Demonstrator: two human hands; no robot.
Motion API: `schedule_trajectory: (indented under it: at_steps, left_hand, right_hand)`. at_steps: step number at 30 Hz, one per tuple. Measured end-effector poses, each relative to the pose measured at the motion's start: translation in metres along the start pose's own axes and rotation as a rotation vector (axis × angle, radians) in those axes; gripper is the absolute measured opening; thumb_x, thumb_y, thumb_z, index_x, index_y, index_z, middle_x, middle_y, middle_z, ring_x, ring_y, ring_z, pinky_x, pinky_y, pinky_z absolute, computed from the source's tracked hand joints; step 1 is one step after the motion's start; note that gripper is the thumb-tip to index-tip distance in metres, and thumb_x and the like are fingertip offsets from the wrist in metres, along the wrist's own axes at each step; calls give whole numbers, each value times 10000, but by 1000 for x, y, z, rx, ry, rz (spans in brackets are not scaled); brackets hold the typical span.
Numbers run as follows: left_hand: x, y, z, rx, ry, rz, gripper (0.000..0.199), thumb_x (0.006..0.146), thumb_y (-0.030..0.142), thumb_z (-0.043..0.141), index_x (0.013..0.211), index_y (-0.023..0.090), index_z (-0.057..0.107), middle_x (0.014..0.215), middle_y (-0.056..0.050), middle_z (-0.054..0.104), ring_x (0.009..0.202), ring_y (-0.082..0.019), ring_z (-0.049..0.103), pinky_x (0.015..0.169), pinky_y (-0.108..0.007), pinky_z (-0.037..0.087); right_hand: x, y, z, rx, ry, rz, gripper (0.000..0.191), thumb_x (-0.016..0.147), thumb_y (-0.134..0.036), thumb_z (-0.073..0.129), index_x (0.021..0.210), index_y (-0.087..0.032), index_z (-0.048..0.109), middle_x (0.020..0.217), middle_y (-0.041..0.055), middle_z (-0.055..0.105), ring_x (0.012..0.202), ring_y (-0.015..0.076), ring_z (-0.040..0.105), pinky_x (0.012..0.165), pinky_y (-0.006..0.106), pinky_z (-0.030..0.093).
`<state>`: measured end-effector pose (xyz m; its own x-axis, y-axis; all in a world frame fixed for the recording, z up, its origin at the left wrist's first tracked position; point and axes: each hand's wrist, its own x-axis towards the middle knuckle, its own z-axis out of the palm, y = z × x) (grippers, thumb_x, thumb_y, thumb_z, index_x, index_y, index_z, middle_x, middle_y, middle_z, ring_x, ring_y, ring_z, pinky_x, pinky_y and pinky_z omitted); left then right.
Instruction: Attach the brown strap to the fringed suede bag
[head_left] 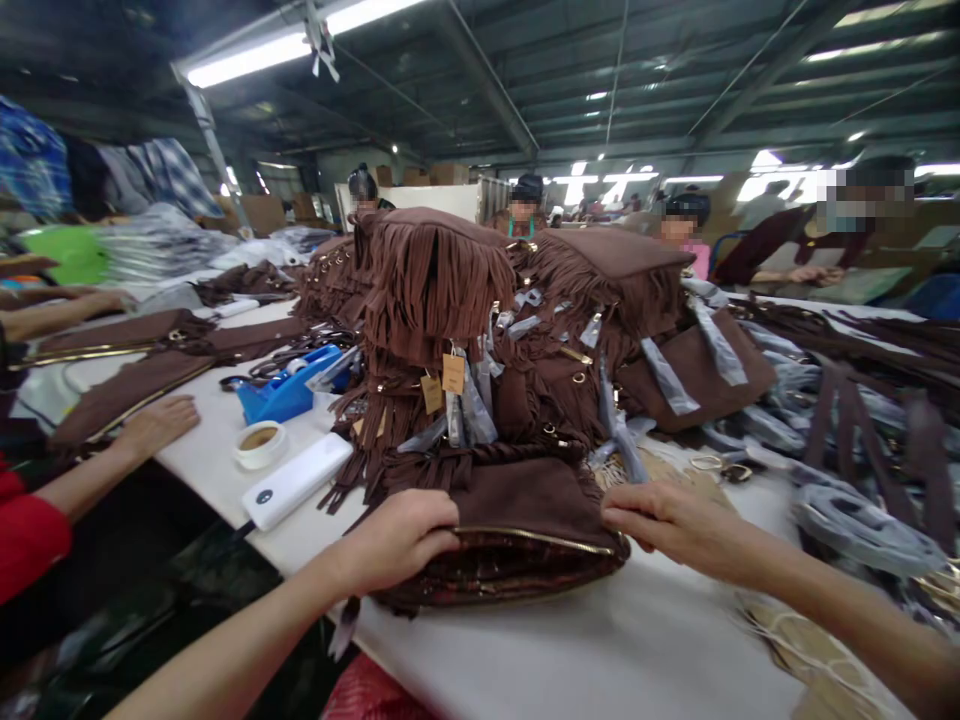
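A brown handbag (525,492) lies on the white table in front of me, its gold zipper undone and the mouth gaping toward me, a patterned lining dimly visible inside. My left hand (401,540) grips the bag's upper edge at the left end of the zipper, thumb and fingers closed on it. At the right end of the opening, my right hand (660,520) has its fingers closed on the bag's corner; the fingertips are partly hidden. Right behind it rises a pile of brown fringed bags (442,270) with paper tags (453,373) and plastic-wrapped parts.
Left of the bag are a blue tape dispenser (289,385), a tape roll (260,445) and a white device (298,481). A co-worker's hand (157,425) rests at the table edge. Wrapped straps (862,520) and tags with cords lie right. Several people work behind the pile.
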<state>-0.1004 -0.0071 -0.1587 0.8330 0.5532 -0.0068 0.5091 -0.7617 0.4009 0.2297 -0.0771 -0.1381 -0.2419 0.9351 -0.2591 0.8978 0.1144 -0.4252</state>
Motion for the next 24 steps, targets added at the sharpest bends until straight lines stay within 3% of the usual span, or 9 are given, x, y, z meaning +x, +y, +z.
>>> schedule_trajectory:
  at_steps: [2,6,7,10,13,16,19,22,24]
  left_hand:
    - [4,1,-15,15,78,-53,145,945,148,564,809,168,608,837,1,636,816,-152,595,751,-233,443]
    - [11,14,-26,114,126,-98,139,955,183,554,833,166,619,871,-17,646,844,-175,605,760,-257,445]
    - [13,16,-26,128,133,-94,140,958,186,551,837,167,617,875,-17,645,846,-176,607,759,-259,447]
    - [15,18,-25,136,145,-78,142,962,189,546,837,169,611,875,-11,642,843,-173,609,757,-256,454]
    - [14,15,-28,148,147,-84,146,969,191,532,849,173,613,878,-7,639,843,-167,612,761,-257,464]
    - [11,14,-31,198,130,-79,140,973,199,517,869,179,610,892,-12,635,857,-180,619,764,-277,484]
    - [4,24,-30,289,196,-45,127,959,157,487,911,180,603,949,-43,631,886,-211,610,765,-315,505]
    - [0,43,-13,291,331,87,206,922,79,430,976,188,596,992,-64,626,879,-212,597,743,-309,523]
    - [3,54,9,214,259,203,240,849,35,450,953,193,598,950,-54,647,833,-205,612,712,-295,544]
  right_hand:
    - [2,-6,2,-45,70,-27,300,930,-371,401,714,-226,550,720,43,620,692,204,581,639,310,404]
    - [-7,-49,10,-85,412,-227,274,949,-314,385,897,-246,645,864,92,671,786,240,638,698,345,461]
    - [-10,-63,15,-51,396,-299,273,960,-297,386,936,-262,656,871,85,687,780,231,647,686,331,474]
    - [-14,-96,43,-4,101,-423,295,921,-163,429,1033,-296,668,959,59,736,828,213,694,696,285,518]
    - [-4,-96,72,-149,-50,-258,394,733,-31,496,1020,-205,701,1005,131,739,886,286,719,759,342,568]
    - [9,-77,82,-149,-4,-144,610,721,24,400,1276,-131,602,1215,201,671,1109,330,664,925,445,550]
    - [17,-66,76,-41,171,-178,709,785,12,335,1478,-134,379,1378,203,565,1285,304,546,1051,502,470]
    - [21,-68,71,8,240,-219,732,792,3,333,1507,-150,321,1413,186,542,1344,280,486,1094,499,425]
    - [22,-74,69,-8,210,-174,743,773,0,360,1502,-142,328,1388,189,566,1323,298,507,1078,495,434]
